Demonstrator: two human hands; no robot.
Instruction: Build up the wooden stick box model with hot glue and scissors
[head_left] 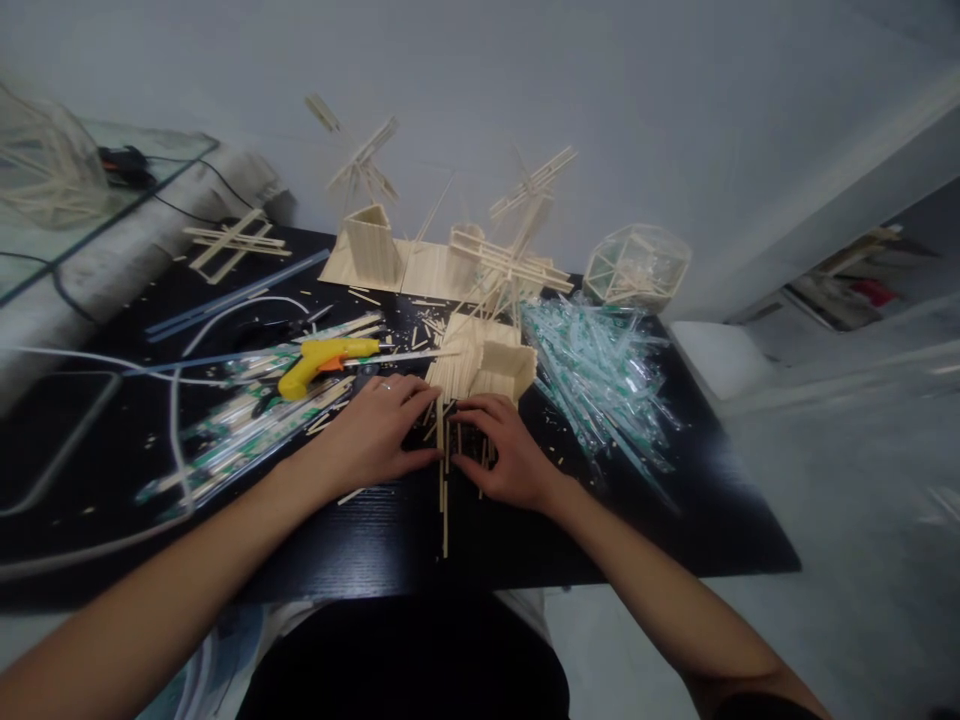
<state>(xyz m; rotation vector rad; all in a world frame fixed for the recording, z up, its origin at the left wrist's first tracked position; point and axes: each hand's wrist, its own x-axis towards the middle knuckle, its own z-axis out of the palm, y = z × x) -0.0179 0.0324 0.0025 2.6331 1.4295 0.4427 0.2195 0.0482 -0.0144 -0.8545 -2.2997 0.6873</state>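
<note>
Several thin wooden sticks (444, 500) lie lengthwise on the black table, between my two hands. My left hand (379, 425) is at their left side, its thumb and fingers apart and the fingertips close to or touching the sticks. On the other side, my right hand (514, 455) curves with thumb and fingers apart, over more short sticks. Just beyond the fingers stands a small open wooden box (506, 368) built of sticks, on a stick base. A yellow glue gun (319, 365) rests left of it, above my left hand.
Plastic-wrapped packets (607, 370) pile up at right; more wrapped stick packs (240, 455) lie at left beside a white cable (176, 430). Stick-built windmill models (367, 245) stand against the wall. A clear faceted container (637, 265) is at back right; crossed sticks (236, 243) lie back left.
</note>
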